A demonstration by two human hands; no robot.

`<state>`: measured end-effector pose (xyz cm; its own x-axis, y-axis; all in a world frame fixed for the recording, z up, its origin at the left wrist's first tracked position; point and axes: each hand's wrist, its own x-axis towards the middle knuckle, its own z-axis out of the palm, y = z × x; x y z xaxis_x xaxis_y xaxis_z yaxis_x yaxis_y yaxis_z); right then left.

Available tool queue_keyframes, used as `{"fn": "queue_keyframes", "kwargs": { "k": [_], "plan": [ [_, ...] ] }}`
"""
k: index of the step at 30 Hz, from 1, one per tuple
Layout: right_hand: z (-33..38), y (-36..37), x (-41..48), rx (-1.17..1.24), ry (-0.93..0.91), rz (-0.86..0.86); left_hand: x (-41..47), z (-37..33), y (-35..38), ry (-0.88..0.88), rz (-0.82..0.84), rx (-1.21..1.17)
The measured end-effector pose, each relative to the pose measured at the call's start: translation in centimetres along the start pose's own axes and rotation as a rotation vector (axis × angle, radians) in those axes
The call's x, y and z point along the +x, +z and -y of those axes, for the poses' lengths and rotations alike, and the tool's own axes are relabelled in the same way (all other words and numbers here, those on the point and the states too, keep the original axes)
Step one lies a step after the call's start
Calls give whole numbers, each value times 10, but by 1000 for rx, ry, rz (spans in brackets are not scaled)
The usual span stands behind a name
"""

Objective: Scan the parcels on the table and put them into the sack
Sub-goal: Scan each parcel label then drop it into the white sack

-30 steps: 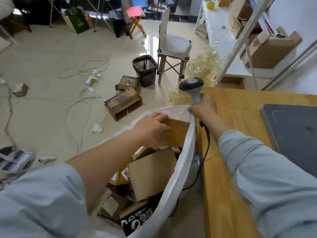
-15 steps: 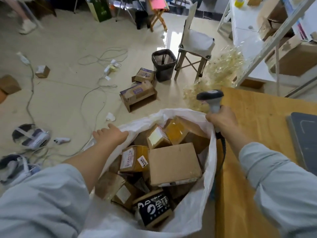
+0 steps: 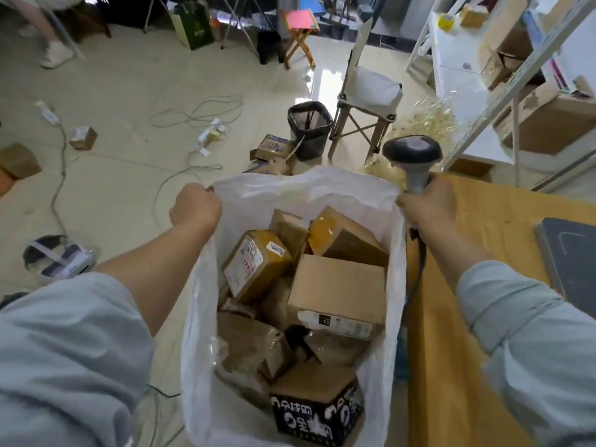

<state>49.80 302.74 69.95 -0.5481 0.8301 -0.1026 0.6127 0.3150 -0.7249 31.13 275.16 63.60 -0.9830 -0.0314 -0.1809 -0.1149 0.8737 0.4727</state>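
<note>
A white woven sack (image 3: 303, 188) stands open beside the wooden table (image 3: 483, 333), its mouth pulled wide between my hands. My left hand (image 3: 195, 208) grips the sack's left rim in a fist. My right hand (image 3: 425, 208) holds the grey barcode scanner (image 3: 412, 156) upright by its handle and pinches the sack's right rim against it. Inside lie several cardboard parcels: a plain brown box (image 3: 335, 285), a yellow-taped box with a white label (image 3: 254, 262), another yellow-taped one (image 3: 342, 233) and a black printed box (image 3: 316, 411) at the near end.
A dark flat pad (image 3: 571, 259) lies on the table at the right. On the floor are loose boxes (image 3: 274, 150), cables (image 3: 193, 114), a black bin (image 3: 309, 127) and a folding chair (image 3: 367, 101). Metal shelving (image 3: 516, 91) stands beyond the table. A person's legs (image 3: 48, 37) are at the far left.
My left hand drew out of the sack, moved to its left rim and closed on it. Both hands lifted and spread the sack mouth. The right hand kept the scanner.
</note>
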Motion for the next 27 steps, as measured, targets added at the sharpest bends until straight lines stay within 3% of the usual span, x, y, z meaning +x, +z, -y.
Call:
{"fn": "queue_keyframes", "kwargs": {
  "k": [3,6,12,18,24,27],
  "plan": [
    [-3,10,-12,45,-71,20,-8,1,13,-43,44,4],
    [-29,31,-22,-57,31,156,-16,25,23,-102,129,55],
    [-58,32,-49,4,139,97,-36,63,15,-159,257,-40],
    [-74,40,-91,-8,208,152,-69,102,4,-298,358,-40],
    [-67,60,-115,41,223,69,-87,112,5,-230,326,121],
    [-67,81,-117,97,215,7,-100,102,13,-109,311,207]
  ]
}}
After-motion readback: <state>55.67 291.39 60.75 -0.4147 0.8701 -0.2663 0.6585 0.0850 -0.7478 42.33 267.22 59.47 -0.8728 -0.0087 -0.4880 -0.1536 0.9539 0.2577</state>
